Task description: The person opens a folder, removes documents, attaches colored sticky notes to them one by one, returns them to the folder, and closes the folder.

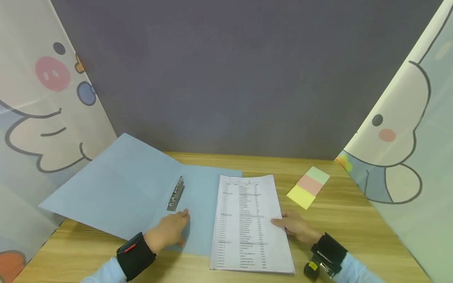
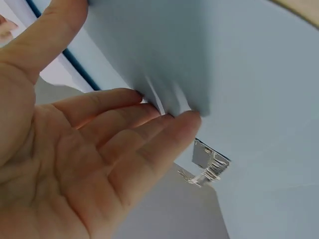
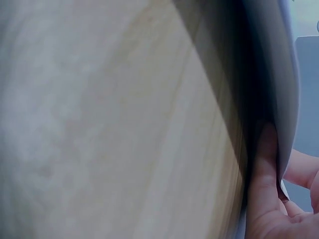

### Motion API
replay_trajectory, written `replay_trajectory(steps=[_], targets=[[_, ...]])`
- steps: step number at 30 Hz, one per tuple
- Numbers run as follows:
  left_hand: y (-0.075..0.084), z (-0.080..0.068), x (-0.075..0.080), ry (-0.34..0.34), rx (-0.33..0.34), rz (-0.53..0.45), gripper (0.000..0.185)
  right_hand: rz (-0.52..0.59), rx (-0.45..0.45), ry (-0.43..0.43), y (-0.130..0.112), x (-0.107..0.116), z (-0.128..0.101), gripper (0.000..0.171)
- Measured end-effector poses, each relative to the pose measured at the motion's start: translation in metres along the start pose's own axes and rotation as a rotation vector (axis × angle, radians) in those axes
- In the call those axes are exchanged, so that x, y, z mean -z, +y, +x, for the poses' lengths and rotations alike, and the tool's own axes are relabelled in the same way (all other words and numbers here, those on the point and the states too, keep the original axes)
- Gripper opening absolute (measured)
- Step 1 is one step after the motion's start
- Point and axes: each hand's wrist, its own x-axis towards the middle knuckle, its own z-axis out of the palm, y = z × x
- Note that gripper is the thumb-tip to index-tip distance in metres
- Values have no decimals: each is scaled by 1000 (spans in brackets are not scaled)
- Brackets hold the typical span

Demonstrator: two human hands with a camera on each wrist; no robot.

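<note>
A light blue folder (image 1: 116,184) lies open on the table, its left cover raised at a slant. Near its fold sits a metal lever clip (image 1: 175,194), also seen beyond the fingertips in the left wrist view. My left hand (image 1: 168,232) rests on the folder just below the clip, fingers extended and nothing held. A stack of printed sheets (image 1: 252,228) overlaps the folder's right part. At the stack's right edge my right hand (image 1: 299,226) pinches the sheets, thumb on top and fingers underneath; the right wrist view shows the fingers (image 3: 264,184) behind the paper.
A strip of sticky notes (image 1: 308,186) in green, pink and yellow lies on the wooden table (image 1: 354,228) to the right of the sheets. A dark panel (image 1: 247,78) stands behind, with cartoon-printed sheets (image 1: 396,157) along both sides.
</note>
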Motion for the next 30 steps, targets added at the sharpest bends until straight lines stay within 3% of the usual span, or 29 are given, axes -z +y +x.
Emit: replay_trajectory(steps=[12, 30], targets=[[-51, 8, 13, -35, 7, 35, 80, 17, 16, -47, 1, 3, -3, 42], [-94, 16, 31, -76, 70, 66, 79, 26, 2, -31, -2, 0, -2, 40]])
